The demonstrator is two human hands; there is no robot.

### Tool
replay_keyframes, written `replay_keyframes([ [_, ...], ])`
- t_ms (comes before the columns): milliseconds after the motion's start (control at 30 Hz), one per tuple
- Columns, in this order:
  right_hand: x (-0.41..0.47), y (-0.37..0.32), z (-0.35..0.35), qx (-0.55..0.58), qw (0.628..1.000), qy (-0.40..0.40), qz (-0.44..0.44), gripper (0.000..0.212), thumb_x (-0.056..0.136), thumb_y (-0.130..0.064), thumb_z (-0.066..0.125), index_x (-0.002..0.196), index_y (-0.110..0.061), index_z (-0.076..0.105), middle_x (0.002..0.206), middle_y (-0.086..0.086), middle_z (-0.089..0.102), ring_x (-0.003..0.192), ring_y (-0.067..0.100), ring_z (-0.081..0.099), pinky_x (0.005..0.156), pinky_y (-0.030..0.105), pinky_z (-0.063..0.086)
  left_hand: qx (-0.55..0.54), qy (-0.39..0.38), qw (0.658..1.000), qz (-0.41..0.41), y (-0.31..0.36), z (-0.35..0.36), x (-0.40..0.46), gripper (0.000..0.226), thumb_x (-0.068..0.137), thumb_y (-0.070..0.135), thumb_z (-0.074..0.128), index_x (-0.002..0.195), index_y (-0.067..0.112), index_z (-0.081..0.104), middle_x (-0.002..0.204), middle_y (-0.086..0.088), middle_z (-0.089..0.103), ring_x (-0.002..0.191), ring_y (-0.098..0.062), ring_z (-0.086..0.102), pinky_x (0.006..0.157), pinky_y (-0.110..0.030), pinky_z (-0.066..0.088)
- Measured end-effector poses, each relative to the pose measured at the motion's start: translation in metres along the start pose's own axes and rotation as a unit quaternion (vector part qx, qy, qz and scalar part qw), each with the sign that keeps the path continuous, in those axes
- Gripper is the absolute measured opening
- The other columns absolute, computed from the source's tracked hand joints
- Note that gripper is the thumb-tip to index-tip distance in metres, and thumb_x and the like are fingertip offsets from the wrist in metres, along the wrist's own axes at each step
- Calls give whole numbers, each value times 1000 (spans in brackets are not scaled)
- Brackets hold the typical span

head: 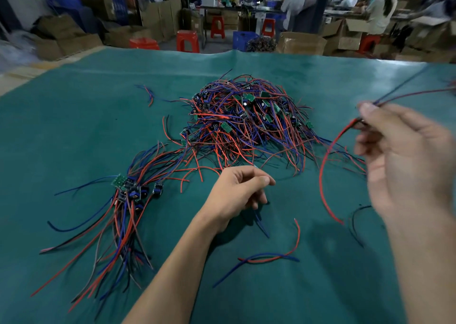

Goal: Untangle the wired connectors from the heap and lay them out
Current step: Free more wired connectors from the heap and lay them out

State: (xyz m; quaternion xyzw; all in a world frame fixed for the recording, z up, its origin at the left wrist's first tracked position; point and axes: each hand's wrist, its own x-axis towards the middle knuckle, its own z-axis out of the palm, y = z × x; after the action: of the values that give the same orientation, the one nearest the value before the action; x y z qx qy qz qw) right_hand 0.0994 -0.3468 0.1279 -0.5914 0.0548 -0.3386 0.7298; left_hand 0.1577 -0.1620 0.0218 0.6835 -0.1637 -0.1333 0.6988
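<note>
A tangled heap (249, 121) of red, blue and black wires with small green boards lies at the middle of the green mat (74, 116). Left of me, a laid-out bundle (128, 195) of connectors lies with its wires fanned toward the near edge. My right hand (404, 158) is raised at the right and pinches a wired connector; its red wire (325, 173) curves down to the mat, and blue and dark wires run up to the right. My left hand (237, 193) hovers over the mat with fingers curled, pinching a thin blue wire (261, 222).
Loose red and blue wires (269, 257) lie near the front, a black wire (355, 222) at the right, and a short pair (148, 94) at the far left. Beyond the mat stand cardboard boxes (301, 42), red stools (187, 39) and people at work tables.
</note>
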Motion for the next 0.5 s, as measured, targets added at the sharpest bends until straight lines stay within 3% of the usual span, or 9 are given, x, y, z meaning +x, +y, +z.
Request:
replay_keyframes([
  [133,-27,-1,48,-14,993,-110,29,17,86,-11,77,70,-17,77,64,-1,70,51,9,53,45,19,41,-28,15,999,-8,0,1,1,16,93,10,60,84,16,73,59,-2,64,46,-11,51,45,-19,34],
  [200,-43,9,84,-44,981,-183,35,8,82,-20,80,75,-16,79,66,1,72,51,7,56,44,20,43,-44,25,999,3,0,3,1,7,81,16,66,79,18,73,70,-8,67,59,-18,57,58,-23,43],
  [267,-57,23,124,-111,963,-244,35,24,80,-34,78,80,-10,78,69,6,75,52,16,62,48,30,52,-48,41,998,13,-3,3,2,15,73,17,68,86,12,73,85,-11,66,80,-21,57,75,-31,43],
  [333,-62,36,158,-231,916,-326,19,45,83,-51,74,84,-6,75,73,11,74,66,30,67,65,46,59,-22,42,999,20,-7,-1,4,11,86,3,67,97,4,71,78,2,68,73,-12,59,72,-23,46],
  [400,-57,48,175,-375,840,-393,-14,52,88,-60,66,88,-9,75,77,8,73,77,30,67,77,43,58,-33,69,997,17,-10,-3,6,16,92,-5,60,93,8,70,72,6,67,69,-10,59,65,-24,46],
  [433,-50,55,176,-425,810,-404,-26,50,89,-60,64,91,-11,74,82,7,74,84,30,68,82,41,57,-56,98,993,15,-10,-2,6,20,92,-3,59,89,12,72,73,4,66,71,-13,57,65,-26,46],
  [500,-32,66,166,-471,793,-385,-38,34,88,-50,66,92,-18,75,91,6,75,95,30,68,89,39,56,-95,160,982,22,-7,1,6,25,81,5,55,73,20,73,64,6,62,62,-10,53,58,-27,43],
])
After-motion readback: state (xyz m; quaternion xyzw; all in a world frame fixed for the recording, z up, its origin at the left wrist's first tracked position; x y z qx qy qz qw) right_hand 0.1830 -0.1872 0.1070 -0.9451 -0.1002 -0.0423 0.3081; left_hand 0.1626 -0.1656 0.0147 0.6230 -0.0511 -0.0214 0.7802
